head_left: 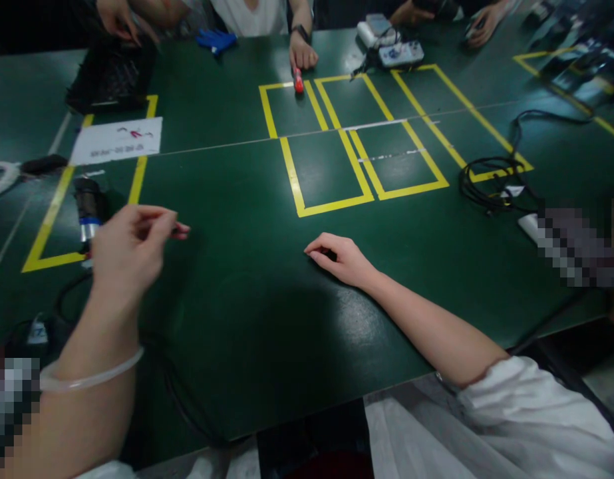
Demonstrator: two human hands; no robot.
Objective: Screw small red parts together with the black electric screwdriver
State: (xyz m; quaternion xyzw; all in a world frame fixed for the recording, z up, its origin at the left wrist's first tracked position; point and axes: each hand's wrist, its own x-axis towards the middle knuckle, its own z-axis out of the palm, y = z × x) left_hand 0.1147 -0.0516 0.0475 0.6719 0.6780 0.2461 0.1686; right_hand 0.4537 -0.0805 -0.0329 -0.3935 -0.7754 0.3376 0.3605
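My left hand point(130, 253) is raised over the left part of the green table point(227, 266), thumb and forefinger pinched together. Whether anything tiny sits in that pinch I cannot make out. Just behind this hand lies a dark cylindrical tool point(88, 203) with a blue and silver band, partly hidden by it. My right hand point(339, 258) rests on the table below the yellow tape frames point(336, 204), its fingers curled in against the thumb. Nothing shows between them.
Across the table a person's hand point(303, 52) touches a red object point(299, 81). A black tray point(112, 83), a white printed sheet point(118, 141) and a blue glove point(215, 41) lie farther off. At right are a coiled black cable point(479, 186) and white devices point(400, 53).
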